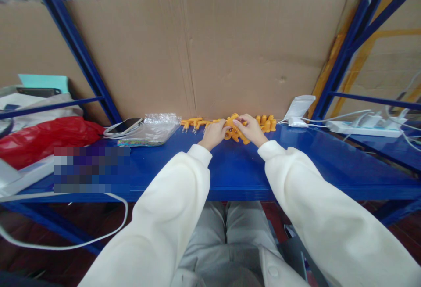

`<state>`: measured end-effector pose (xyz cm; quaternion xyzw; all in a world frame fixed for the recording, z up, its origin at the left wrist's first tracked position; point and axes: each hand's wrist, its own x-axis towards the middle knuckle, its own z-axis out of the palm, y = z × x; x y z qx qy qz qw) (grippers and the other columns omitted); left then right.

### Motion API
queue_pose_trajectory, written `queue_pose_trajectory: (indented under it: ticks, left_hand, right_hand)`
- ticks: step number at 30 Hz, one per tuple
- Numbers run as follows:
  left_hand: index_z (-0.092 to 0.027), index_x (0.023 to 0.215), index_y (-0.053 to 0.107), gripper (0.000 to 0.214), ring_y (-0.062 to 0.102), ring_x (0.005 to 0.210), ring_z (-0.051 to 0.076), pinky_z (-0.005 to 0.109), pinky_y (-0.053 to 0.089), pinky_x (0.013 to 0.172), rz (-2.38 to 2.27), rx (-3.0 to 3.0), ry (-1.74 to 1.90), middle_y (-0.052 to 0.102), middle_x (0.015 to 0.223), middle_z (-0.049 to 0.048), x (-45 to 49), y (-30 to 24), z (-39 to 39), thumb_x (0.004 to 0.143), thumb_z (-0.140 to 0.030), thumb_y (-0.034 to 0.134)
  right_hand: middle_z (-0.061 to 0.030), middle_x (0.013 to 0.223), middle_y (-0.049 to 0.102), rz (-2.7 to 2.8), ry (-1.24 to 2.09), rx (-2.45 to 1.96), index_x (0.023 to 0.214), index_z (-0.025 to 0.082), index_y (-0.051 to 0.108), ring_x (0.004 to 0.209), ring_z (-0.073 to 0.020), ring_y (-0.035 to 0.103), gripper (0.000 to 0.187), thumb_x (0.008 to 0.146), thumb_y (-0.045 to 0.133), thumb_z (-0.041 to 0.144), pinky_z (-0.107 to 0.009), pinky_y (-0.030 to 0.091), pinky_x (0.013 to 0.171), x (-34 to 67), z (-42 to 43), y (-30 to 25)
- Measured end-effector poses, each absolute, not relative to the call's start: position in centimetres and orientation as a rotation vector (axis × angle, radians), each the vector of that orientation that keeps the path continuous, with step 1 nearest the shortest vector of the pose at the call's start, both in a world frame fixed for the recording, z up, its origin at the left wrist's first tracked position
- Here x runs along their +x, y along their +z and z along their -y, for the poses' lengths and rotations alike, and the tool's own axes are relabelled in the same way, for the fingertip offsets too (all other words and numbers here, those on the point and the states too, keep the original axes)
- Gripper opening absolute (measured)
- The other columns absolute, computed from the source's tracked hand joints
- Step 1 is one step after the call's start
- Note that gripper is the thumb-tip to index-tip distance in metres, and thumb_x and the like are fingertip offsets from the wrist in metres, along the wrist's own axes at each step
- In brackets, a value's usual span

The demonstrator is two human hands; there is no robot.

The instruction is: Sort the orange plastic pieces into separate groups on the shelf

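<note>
Both hands meet over a cluster of orange plastic pieces at the back of the blue shelf. My left hand is closed, with its fingertips on an orange plastic piece. From the other side my right hand pinches at the same piece, thumb toward the left hand. Loose orange pieces lie just under the hands. Left of them is a row of branching orange pieces with small silvery chains or coils. To the right stand several short orange cylinders. My fingers partly hide the held piece.
A phone with a white cable and a clear plastic bag lie left. Farther left is a red bag. On the right are a white stand and a power strip. A cardboard panel closes the back.
</note>
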<state>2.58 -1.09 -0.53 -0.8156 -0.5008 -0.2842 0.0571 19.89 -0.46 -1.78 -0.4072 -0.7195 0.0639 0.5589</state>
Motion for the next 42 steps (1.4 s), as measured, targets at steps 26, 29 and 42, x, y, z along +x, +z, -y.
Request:
queue_pose_trajectory:
  ticks: [26,29,42]
  left_hand:
    - [-0.016,0.139,0.052,0.051,0.068,0.111,0.023,0.04,0.053,0.103,1.305,-2.409,-1.491,0.071,0.122,0.0129,0.9,-2.8,-2.5,0.088,-0.008,0.052]
    - [-0.017,0.139,0.05,0.053,0.068,0.114,0.025,0.043,0.052,0.106,1.297,-2.386,-1.533,0.069,0.126,0.0141,0.9,-2.6,-2.3,0.087,-0.006,0.051]
    - [-0.016,0.134,0.045,0.054,0.059,0.13,0.026,0.049,0.043,0.116,1.179,-2.373,-1.596,0.061,0.133,0.0174,1.0,-2.4,-2.0,0.082,-0.001,0.042]
  right_hand:
    - [0.0019,0.061,0.058,1.587,0.589,-0.977,0.082,0.021,0.06,0.049,-0.0128,0.05,0.054,0.08,0.061,0.076,-0.028,0.043,0.049,21.4,-0.5,-1.7]
    - [0.0027,0.059,0.056,1.588,0.651,-0.939,0.079,0.022,0.059,0.047,-0.0112,0.046,0.056,0.074,0.067,0.077,-0.027,0.038,0.046,21.3,-0.2,-1.5]
    - [0.0027,0.064,0.058,1.6,0.66,-0.924,0.082,0.021,0.058,0.056,-0.0126,0.053,0.048,0.075,0.073,0.066,-0.027,0.046,0.054,21.4,-0.2,-1.5]
